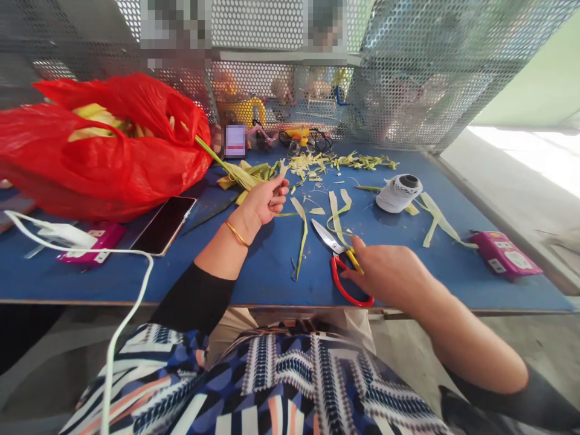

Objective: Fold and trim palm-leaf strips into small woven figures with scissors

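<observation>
Red-handled scissors [341, 266] lie near the table's [272, 266] front edge under our right hand [389, 275], fingers on them; our left hand [267, 199] pinches a leaf strip [301, 232] beside the red bag [99, 145].

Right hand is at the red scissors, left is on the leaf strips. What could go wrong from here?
1. The scissors lie with blades open, tips toward the left hand; a hasty lift by the right hand could nick it.
2. Loose leaf strips lie across the blades and may drag along.
3. The phone sits close to the left forearm and could get nudged.
</observation>
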`<state>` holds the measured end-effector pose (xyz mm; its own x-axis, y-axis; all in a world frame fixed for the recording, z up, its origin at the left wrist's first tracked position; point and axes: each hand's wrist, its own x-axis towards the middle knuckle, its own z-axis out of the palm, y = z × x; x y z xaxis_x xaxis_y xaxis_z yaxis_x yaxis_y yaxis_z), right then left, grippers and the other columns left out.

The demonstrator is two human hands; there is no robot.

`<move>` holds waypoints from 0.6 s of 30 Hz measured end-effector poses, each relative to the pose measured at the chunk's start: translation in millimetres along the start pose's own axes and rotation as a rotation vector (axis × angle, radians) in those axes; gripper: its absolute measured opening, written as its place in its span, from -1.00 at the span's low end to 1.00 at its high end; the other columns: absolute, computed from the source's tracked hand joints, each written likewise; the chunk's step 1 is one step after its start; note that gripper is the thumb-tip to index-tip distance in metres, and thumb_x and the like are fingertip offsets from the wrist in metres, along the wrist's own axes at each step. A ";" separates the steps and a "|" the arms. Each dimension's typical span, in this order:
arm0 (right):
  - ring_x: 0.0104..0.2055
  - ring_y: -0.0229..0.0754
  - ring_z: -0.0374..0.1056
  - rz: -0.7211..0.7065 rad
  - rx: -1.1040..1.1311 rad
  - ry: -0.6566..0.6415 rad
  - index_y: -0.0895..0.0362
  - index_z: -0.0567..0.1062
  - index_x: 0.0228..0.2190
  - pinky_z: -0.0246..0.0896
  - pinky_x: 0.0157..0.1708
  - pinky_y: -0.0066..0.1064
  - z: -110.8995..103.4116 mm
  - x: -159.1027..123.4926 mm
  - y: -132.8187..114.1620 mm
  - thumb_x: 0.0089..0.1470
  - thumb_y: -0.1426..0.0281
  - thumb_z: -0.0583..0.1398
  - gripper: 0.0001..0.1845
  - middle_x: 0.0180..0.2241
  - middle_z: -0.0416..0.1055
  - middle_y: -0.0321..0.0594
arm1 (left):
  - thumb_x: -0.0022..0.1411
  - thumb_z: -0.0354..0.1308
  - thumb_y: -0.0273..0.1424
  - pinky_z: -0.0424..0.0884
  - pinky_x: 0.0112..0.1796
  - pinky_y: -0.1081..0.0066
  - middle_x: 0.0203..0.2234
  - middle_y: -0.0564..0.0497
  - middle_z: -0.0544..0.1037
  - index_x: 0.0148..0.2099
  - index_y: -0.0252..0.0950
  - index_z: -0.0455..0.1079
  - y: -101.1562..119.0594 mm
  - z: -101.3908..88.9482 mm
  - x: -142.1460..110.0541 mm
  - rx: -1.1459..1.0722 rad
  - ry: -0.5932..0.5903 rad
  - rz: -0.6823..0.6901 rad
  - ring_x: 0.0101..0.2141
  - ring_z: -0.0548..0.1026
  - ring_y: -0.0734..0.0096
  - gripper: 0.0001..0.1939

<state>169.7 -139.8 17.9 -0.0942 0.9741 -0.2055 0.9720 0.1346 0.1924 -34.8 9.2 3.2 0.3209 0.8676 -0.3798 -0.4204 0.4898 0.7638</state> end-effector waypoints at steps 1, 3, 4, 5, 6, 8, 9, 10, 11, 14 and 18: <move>-0.41 0.10 0.51 -0.023 0.033 0.029 0.20 0.52 -0.01 0.01 -0.54 -0.32 -7.9 5.0 4.3 0.08 0.14 0.27 -0.49 -0.47 0.55 0.03 | 0.49 -0.07 -0.36 -0.16 -0.77 0.67 -0.71 0.22 0.20 -0.45 -0.33 0.25 0.9 -0.1 -0.5 -0.003 -0.042 -0.021 -0.81 -0.01 0.79 -0.60; -0.38 -0.03 0.48 -0.100 0.191 0.151 0.08 0.58 -0.14 0.04 -0.46 -0.34 -22.6 23.5 9.0 0.13 0.12 0.23 -0.64 -0.43 0.56 -0.09 | 0.49 -0.09 -0.38 -0.15 -0.77 0.68 -0.71 0.22 0.18 -0.44 -0.33 0.25 2.0 -0.1 -1.1 -0.007 -0.101 -0.048 -0.81 -0.01 0.79 -0.60; -0.34 -0.07 0.47 -0.149 0.284 0.187 0.05 0.59 -0.17 0.07 -0.42 -0.35 -28.1 37.0 8.5 0.17 0.12 0.20 -0.68 -0.38 0.57 -0.15 | 0.49 -0.09 -0.40 -0.15 -0.76 0.68 -0.70 0.22 0.19 -0.44 -0.34 0.26 2.0 -0.1 -1.1 -0.005 -0.113 -0.049 -0.81 0.01 0.79 -0.61; -0.31 -0.10 0.46 -0.189 0.351 0.196 0.05 0.60 -0.22 0.10 -0.38 -0.35 -31.7 52.5 5.8 0.19 0.13 0.18 -0.69 -0.35 0.58 -0.17 | 0.48 -0.09 -0.42 -0.14 -0.76 0.68 -0.70 0.21 0.20 -0.43 -0.34 0.27 1.5 0.0 -0.9 0.004 -0.114 -0.041 -0.80 0.02 0.78 -0.63; -0.28 -0.11 0.45 -0.200 0.389 0.172 0.06 0.60 -0.26 0.12 -0.36 -0.36 -33.1 69.2 1.2 0.19 0.13 0.17 -0.69 -0.32 0.58 -0.18 | 0.47 -0.08 -0.45 -0.14 -0.77 0.68 -0.69 0.20 0.21 -0.42 -0.34 0.28 0.6 0.0 -0.6 0.017 -0.106 -0.028 -0.80 0.04 0.78 -0.64; -0.22 -0.08 0.46 -0.154 0.378 0.112 0.08 0.62 -0.27 0.14 -0.32 -0.35 -30.0 101.6 -11.4 0.16 0.16 0.20 -0.71 -0.29 0.59 -0.16 | 0.45 -0.07 -0.50 -0.13 -0.77 0.68 -0.68 0.18 0.24 -0.41 -0.35 0.31 -1.7 0.1 0.0 0.057 -0.090 0.000 -0.79 0.07 0.77 -0.67; -0.19 -0.06 0.46 -0.119 0.362 0.094 0.09 0.63 -0.28 0.16 -0.30 -0.34 -26.0 115.1 -18.2 0.15 0.15 0.20 -0.70 -0.25 0.59 -0.11 | 0.43 -0.06 -0.52 -0.12 -0.76 0.68 -0.68 0.18 0.26 -0.40 -0.36 0.33 -3.0 0.3 0.1 0.078 -0.083 0.015 -0.79 0.09 0.76 -0.69; -0.17 -0.03 0.46 -0.079 0.351 0.076 0.11 0.63 -0.29 0.17 -0.29 -0.33 -21.3 126.1 -24.4 0.13 0.16 0.22 -0.70 -0.24 0.59 -0.07 | 0.42 -0.04 -0.53 -0.11 -0.76 0.68 -0.67 0.17 0.27 -0.40 -0.36 0.34 -4.3 0.7 0.0 0.097 -0.070 0.031 -0.78 0.11 0.76 -0.70; -0.17 -0.02 0.46 -0.070 0.362 0.066 0.12 0.63 -0.31 0.18 -0.28 -0.33 -16.2 134.3 -29.3 0.11 0.20 0.24 -0.73 -0.24 0.59 -0.05 | 0.41 -0.03 -0.53 -0.10 -0.75 0.67 -0.67 0.16 0.29 -0.40 -0.37 0.35 -5.6 1.2 -0.1 0.115 -0.054 0.048 -0.78 0.13 0.76 -0.71; -0.22 -0.07 0.46 -0.045 0.424 0.088 0.13 0.61 -0.40 0.19 -0.30 -0.36 -3.6 145.4 -33.4 0.05 0.38 0.22 -0.85 -0.29 0.59 -0.06 | 0.38 0.01 -0.54 -0.08 -0.74 0.64 -0.67 0.13 0.34 -0.42 -0.37 0.36 -10.4 3.8 0.4 0.154 0.020 0.088 -0.75 0.23 0.71 -0.72; -0.47 -0.22 0.37 -0.008 0.836 0.234 0.14 0.47 -0.55 0.15 -0.44 -0.43 -0.1 146.9 -19.9 -0.01 0.41 0.18 -0.87 -0.57 0.47 -0.24 | 0.32 0.11 -0.51 0.06 -0.68 0.59 -0.64 0.10 0.43 -0.42 -0.36 0.43 -18.8 8.2 3.1 0.151 0.134 0.140 -0.67 0.39 0.63 -0.77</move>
<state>136.5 0.6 -16.1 -0.0547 0.9984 0.0162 0.8015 0.0536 -0.5956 -19.0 2.0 -8.1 0.1482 0.9347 -0.3230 -0.3184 0.3544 0.8792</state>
